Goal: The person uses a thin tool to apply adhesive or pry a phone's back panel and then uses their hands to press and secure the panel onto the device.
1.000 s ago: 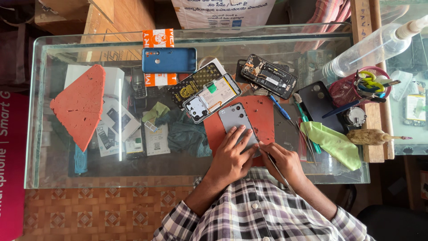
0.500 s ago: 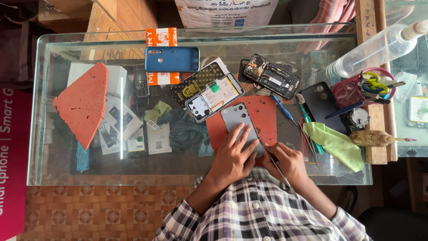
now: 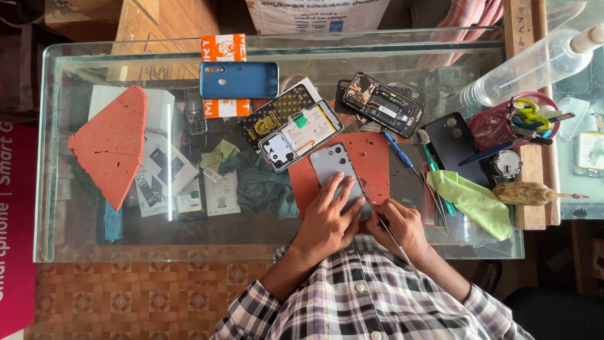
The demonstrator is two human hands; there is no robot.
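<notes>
A cluttered glass counter (image 3: 75,252) is seen from above. On the red mat (image 3: 371,164) lies the grey phone (image 3: 338,173), pressed flat by the left hand (image 3: 330,217). The right hand (image 3: 402,226) grips a thin metal tool (image 3: 393,236) at the phone's lower edge. Prying appears under way; steady leverage along the seam is judged necessary.

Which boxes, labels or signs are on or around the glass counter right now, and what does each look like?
Orange-and-white carton: far edge of the counter, flat, rectangular.
Second orange-and-white carton: just below the blue phone cover, partly hidden.
White boxes: under the glass, left, with dark product pictures.
White printed sheet: beyond the counter's far edge, with blue marks.
Pink sign: far left edge, with white lettering.
</notes>
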